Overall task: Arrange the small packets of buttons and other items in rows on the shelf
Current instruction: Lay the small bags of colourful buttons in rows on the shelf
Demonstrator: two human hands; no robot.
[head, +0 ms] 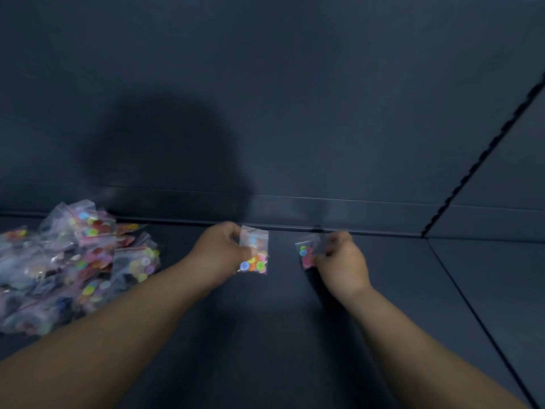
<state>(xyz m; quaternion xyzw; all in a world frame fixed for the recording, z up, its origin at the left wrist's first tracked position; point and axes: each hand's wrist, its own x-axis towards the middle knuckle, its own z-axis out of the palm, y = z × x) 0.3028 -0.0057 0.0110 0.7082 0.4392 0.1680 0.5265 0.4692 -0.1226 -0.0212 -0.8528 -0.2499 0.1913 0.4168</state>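
My left hand (219, 255) grips a small clear packet of coloured buttons (254, 252) near the back of the dark shelf (265, 335), holding it upright by its left side. My right hand (342, 261) pinches a second small packet of buttons (306, 252) by its right edge, close to the shelf's back lip. The two packets are side by side with a gap between them. A loose pile of several more button packets (76, 264) lies on the shelf at the left, beyond my left forearm.
The shelf's back wall (295, 98) rises right behind the hands, with a raised lip (354, 215) along its base. A slotted upright (483, 154) runs diagonally at the right. A seam in the shelf surface (472, 302) lies to the right.
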